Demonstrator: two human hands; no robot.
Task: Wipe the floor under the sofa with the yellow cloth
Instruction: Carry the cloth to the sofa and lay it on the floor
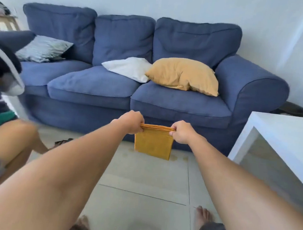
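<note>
You held folded yellow cloth (pixel 153 144) by top corners, left hand (pixel 132 122) and right hand (pixel 181 131) both pinching, near sofa (pixel 127 87) front. Wiping not begun. Next: probably crouch, lower cloth to floor (pixel 141 176), reach underneath; gap unclear.

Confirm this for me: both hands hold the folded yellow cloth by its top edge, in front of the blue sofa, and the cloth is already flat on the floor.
Not quite. In the head view, the left hand and right hand do pinch the folded yellow cloth by its top edge before the blue sofa, but it hangs upright from them, not flat on the floor.
</note>
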